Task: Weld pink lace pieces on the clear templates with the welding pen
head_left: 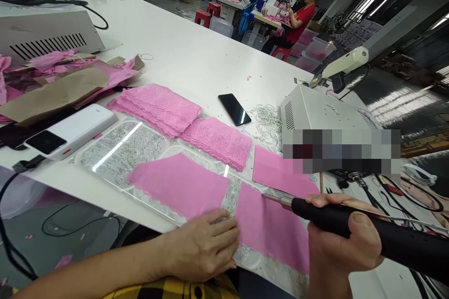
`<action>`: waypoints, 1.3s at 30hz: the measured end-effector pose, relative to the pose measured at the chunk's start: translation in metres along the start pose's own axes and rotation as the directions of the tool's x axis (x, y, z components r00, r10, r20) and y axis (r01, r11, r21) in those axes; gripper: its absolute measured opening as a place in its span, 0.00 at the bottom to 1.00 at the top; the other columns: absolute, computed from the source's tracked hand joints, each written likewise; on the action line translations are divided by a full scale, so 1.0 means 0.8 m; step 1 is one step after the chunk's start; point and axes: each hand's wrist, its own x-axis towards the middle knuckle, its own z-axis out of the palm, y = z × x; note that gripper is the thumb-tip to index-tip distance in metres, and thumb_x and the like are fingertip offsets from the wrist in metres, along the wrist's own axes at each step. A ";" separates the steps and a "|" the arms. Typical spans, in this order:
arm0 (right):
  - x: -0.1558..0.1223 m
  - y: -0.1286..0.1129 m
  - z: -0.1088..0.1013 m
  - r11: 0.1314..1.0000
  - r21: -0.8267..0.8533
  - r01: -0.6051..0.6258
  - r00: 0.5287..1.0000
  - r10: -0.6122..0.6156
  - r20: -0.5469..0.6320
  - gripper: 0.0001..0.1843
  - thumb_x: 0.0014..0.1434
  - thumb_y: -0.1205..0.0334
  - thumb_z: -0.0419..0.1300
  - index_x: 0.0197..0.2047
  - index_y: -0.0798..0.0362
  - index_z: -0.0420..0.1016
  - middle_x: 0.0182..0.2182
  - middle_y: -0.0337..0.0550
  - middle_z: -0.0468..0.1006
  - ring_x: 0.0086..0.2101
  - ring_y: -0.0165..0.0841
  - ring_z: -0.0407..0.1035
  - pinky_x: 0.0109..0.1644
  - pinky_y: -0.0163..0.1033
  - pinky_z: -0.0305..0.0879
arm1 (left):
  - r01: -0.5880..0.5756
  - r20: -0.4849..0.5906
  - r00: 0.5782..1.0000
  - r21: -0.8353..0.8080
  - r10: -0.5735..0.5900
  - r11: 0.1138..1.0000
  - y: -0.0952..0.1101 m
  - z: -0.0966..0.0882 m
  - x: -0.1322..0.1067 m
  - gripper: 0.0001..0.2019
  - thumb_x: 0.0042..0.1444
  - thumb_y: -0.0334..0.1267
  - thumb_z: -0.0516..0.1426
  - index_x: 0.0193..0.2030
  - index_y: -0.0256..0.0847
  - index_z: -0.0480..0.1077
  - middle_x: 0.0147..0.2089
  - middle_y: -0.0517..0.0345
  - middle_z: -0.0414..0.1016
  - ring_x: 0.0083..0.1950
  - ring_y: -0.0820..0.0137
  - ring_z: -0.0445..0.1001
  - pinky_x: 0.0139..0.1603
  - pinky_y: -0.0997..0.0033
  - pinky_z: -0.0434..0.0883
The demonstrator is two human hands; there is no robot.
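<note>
My left hand [206, 245] lies with fingers stretched over the clear plastic template and the edges of two pink fabric pieces. One is the left pink fabric piece [178, 184]. The other is the right pink fabric piece [270, 229]. My right hand [345, 236] is closed around a black-handled tool with a slim metal tip [326, 213]. That tip points left, at the upper edge of the right piece; whether it touches, I cannot tell. Beneath the fabric is the patterned clear template [119, 149]. Another pink fabric piece [277, 170] lies just behind the tip.
Two stacks of pink lace [157, 107] lie behind the template. Beyond them are a phone [234, 109] and tangled white cord [267, 121]. A white power bank [75, 131] sits left. A grey box [315, 107] stands right, near cables. A person in red [301, 21] sits at a sewing machine.
</note>
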 end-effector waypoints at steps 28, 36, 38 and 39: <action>-0.034 -0.004 0.019 0.985 0.137 -0.108 0.962 0.069 0.264 0.06 0.42 0.63 0.53 0.27 0.53 0.67 0.23 0.36 0.69 0.19 0.31 0.65 0.22 0.42 0.68 | -0.052 -0.026 0.998 -0.025 0.052 0.998 -0.001 0.007 -0.006 0.10 0.63 0.38 0.55 0.37 0.33 0.73 0.39 0.42 0.77 0.46 0.63 0.75 0.52 0.62 0.73; -0.033 -0.016 0.005 0.965 0.203 -0.168 0.936 0.091 0.340 0.10 0.45 0.58 0.56 0.31 0.54 0.70 0.25 0.37 0.70 0.19 0.31 0.66 0.22 0.43 0.68 | -0.076 -0.031 0.997 -0.025 0.075 0.997 -0.002 0.002 -0.004 0.10 0.64 0.37 0.54 0.37 0.32 0.73 0.39 0.43 0.77 0.45 0.64 0.75 0.52 0.63 0.73; -0.035 -0.022 0.001 0.959 0.203 -0.199 0.921 0.113 0.372 0.11 0.46 0.57 0.58 0.32 0.54 0.70 0.25 0.37 0.71 0.20 0.31 0.66 0.23 0.44 0.69 | -0.078 -0.020 0.997 -0.025 0.077 0.997 -0.002 0.003 -0.004 0.11 0.64 0.37 0.53 0.37 0.33 0.73 0.39 0.43 0.77 0.45 0.64 0.75 0.52 0.63 0.73; -0.037 -0.024 -0.001 0.956 0.200 -0.214 0.915 0.124 0.384 0.11 0.46 0.56 0.58 0.32 0.54 0.71 0.26 0.37 0.71 0.20 0.31 0.66 0.23 0.44 0.69 | -0.075 -0.012 0.997 -0.023 0.075 0.997 -0.002 0.003 -0.004 0.11 0.64 0.37 0.53 0.37 0.33 0.73 0.39 0.43 0.77 0.45 0.64 0.75 0.52 0.63 0.73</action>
